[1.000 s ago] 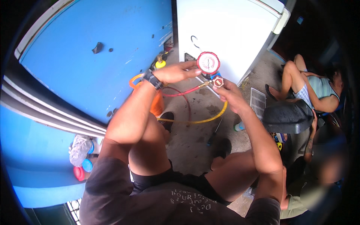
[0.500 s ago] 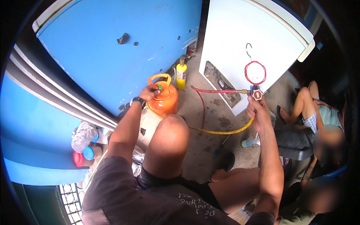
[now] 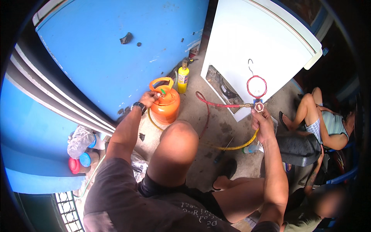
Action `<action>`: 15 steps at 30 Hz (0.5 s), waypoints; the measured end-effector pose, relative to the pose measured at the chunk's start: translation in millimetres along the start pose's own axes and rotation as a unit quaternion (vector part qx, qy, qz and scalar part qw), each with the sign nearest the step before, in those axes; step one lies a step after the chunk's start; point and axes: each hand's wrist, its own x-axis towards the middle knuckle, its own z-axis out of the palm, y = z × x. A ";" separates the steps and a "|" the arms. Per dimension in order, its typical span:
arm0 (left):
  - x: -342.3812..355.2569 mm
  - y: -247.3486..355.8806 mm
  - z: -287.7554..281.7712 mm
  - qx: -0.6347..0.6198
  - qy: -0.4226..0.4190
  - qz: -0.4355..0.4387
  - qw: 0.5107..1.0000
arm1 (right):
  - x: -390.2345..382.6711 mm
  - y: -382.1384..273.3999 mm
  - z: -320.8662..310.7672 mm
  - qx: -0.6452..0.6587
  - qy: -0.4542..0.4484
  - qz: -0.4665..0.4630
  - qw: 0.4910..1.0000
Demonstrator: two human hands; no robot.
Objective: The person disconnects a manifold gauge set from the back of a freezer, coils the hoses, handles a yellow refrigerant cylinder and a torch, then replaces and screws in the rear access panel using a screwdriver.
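Note:
An orange gas cylinder (image 3: 167,112) with a looped handle stands on the floor beyond my raised knee. My left hand (image 3: 148,99), with a dark watch at its wrist, has its fingers closed at the cylinder's valve, touching beside the green valve handle (image 3: 163,92). My right hand (image 3: 264,123) grips the lower body of a manifold gauge (image 3: 257,86) with a red rim and a metal hook on top. A red hose (image 3: 224,104) leaves the gauge's left side and loops downward. From near my right hand, a yellow hose (image 3: 241,146) curves left; a yellow hose also shows beside the cylinder.
A yellow canister (image 3: 183,79) stands behind the cylinder. Behind it are a blue panel (image 3: 116,65) and a white appliance (image 3: 251,42) with an opening low down. Lidded tubs (image 3: 88,158) sit at left. At right are a black case (image 3: 299,149) and two other people.
My right hand has lowered the gauge slightly. My left fingers have shifted a little off the green handle, still at the valve. The whole view has shifted slightly.

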 end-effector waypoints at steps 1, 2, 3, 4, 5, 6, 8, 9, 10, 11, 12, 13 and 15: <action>2.1 -5.2 -2.4 0.027 0.015 -0.010 0.999 | 0.6 1.2 1.4 -0.008 -0.003 0.003 1.000; 3.3 -10.4 -6.1 0.055 0.030 -0.020 0.998 | 0.9 2.7 6.5 -0.011 0.012 0.008 1.000; 4.9 -4.5 0.5 0.078 0.036 -0.027 0.996 | -0.6 2.7 5.5 -0.014 0.012 0.008 1.000; 4.1 0.2 2.7 0.023 -0.001 -0.054 0.998 | -1.7 2.4 4.5 -0.017 0.011 0.007 1.000; 1.4 4.0 3.4 -0.033 0.001 -0.064 0.997 | -2.1 2.0 2.9 -0.019 0.010 0.007 1.000; -2.3 16.8 7.0 -0.088 -0.001 -0.071 0.994 | -3.5 1.2 -2.3 -0.025 0.011 0.003 1.000; -7.3 28.4 -3.0 -0.180 -0.030 -0.123 0.975 | -4.2 -0.4 -2.5 -0.032 0.013 0.004 0.999; -9.9 21.9 -10.1 -0.177 -0.034 -0.103 0.978 | -3.9 0.2 -0.2 -0.034 0.009 0.006 0.999; -12.6 14.9 -13.9 -0.174 -0.038 -0.083 0.980 | -3.6 0.8 1.3 -0.031 0.002 0.007 1.000; -15.3 8.1 -17.0 -0.171 -0.043 -0.063 0.982 | -3.2 1.4 2.2 -0.028 -0.004 0.007 1.000; -17.6 6.9 -15.1 -0.225 -0.058 -0.038 0.972 | -3.5 1.4 1.1 -0.027 -0.006 0.007 1.000; -17.5 7.0 -11.9 -0.224 -0.049 -0.029 0.973 | -3.7 1.5 0.2 -0.026 -0.005 0.007 1.000; -17.0 6.2 -4.9 -0.224 -0.029 -0.012 0.974 | -3.9 2.1 -0.8 -0.023 -0.005 0.008 1.000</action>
